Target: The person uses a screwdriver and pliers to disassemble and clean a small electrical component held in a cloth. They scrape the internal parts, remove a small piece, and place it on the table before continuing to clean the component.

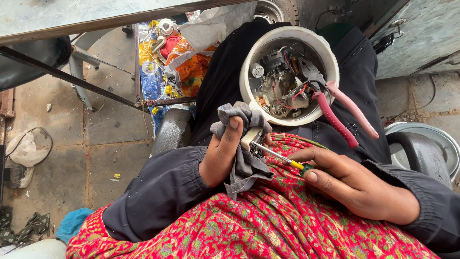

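My left hand grips a grey cloth wrapped around a small cream-coloured part. My right hand holds a screwdriver with a yellow-green handle, its tip set into that part. Both hands rest over my lap on red patterned fabric. Just beyond them, a round white appliance housing lies open on my lap, showing wires and a motor. Pink-handled pliers lie across its rim.
A dark chair arm sits left of my lap, another to the right. Colourful plastic bags and metal parts lie on the paved floor ahead. A metal bowl is at the right, a metal frame at the left.
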